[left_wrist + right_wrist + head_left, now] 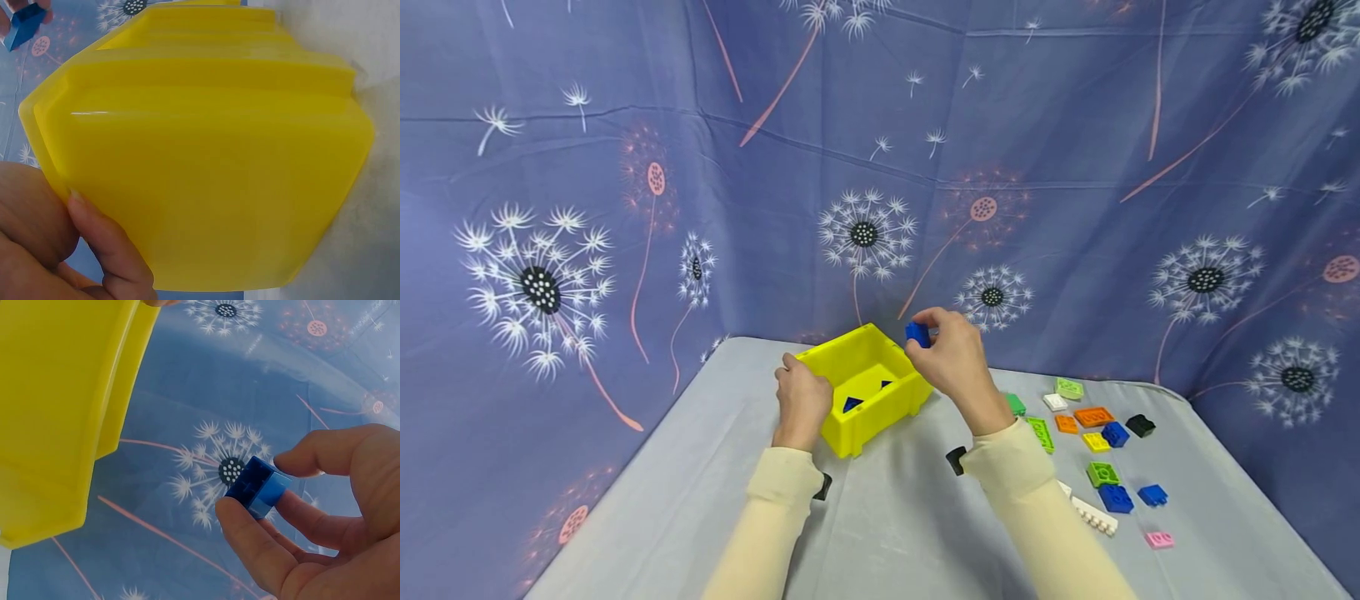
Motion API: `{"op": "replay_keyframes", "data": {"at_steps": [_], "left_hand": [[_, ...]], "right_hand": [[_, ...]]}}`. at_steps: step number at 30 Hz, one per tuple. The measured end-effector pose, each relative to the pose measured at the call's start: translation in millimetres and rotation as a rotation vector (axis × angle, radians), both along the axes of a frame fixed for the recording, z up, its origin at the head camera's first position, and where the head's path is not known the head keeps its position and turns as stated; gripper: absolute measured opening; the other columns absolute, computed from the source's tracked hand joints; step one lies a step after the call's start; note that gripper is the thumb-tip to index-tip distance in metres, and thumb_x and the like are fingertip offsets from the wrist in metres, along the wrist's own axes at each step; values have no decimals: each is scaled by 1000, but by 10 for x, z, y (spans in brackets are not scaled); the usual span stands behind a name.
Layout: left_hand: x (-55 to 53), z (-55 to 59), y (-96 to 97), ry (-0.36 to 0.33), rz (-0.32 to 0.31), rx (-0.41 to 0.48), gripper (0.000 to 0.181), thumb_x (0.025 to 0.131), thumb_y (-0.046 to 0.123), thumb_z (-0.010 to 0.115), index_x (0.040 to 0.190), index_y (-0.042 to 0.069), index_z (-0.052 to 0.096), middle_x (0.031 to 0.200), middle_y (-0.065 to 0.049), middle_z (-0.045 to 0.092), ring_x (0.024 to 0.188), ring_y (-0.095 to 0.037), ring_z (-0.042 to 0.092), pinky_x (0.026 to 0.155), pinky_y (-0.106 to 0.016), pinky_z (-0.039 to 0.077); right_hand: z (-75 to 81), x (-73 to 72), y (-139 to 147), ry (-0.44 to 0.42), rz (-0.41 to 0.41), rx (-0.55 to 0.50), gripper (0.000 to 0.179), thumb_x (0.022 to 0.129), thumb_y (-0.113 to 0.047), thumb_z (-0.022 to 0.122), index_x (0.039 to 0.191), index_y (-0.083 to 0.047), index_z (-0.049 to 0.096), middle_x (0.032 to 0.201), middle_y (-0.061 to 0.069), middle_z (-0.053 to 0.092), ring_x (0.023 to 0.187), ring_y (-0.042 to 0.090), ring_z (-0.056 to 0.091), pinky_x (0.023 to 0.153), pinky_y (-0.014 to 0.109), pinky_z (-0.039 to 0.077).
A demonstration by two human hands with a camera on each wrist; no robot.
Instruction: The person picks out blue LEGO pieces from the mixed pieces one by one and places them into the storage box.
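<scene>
A yellow plastic bin [880, 418] stands tilted toward the camera on the table, with two small dark blue pieces [852, 405] showing inside. My left hand [802, 402] grips the bin's left end at the rim; in the left wrist view its thumb [112, 247] lies against the yellow wall. Beside the bin's right rim, my right hand [955, 357] pinches a blue toy brick [917, 334] between thumb and fingers. The right wrist view shows that brick's hollow underside [250, 481], with the bin to its left.
Loose toy bricks lie at the table's right: orange [1093, 416], black [1140, 425], blue [1116, 498], green [1102, 474], pink [1159, 540] and a long white one [1094, 517]. A blue dandelion-print cloth [880, 108] hangs behind the grey tabletop [700, 483].
</scene>
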State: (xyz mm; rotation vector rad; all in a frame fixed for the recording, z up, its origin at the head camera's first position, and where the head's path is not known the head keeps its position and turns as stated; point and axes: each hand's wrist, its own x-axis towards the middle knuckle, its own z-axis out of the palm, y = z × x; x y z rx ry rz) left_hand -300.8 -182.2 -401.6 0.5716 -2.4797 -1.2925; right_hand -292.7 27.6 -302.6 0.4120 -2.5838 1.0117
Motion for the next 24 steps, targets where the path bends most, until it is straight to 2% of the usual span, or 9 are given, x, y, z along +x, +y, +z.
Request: {"op": "replay_keyframes", "data": {"at_steps": [12,20,24], "left_hand": [[-13,-9,0,-6,5,7,70,97,8,52,157,-8,18,136,-37,41,106,-49,59,88,-53,54],[-8,-15,-4,0,5,6,69,96,7,52,155,-9,20,134,-37,41,106,-50,59,89,-54,53],[-12,-19,0,-3,7,7,70,96,7,52,156,-9,19,135,-37,41,107,-50,59,89,-54,53]], "right_hand": [[-62,-104,-167,-5,15,58,38,90,-21,73,127,-10,69,118,13,65,98,30,65,88,44,58],[-53,-155,-258,-32,28,90,40,90,-20,75,128,-10,68,125,14,65,111,33,63,93,46,58],[-45,-170,-290,-50,36,110,41,89,-20,75,128,-10,68,125,15,64,111,33,63,94,46,57]]}}
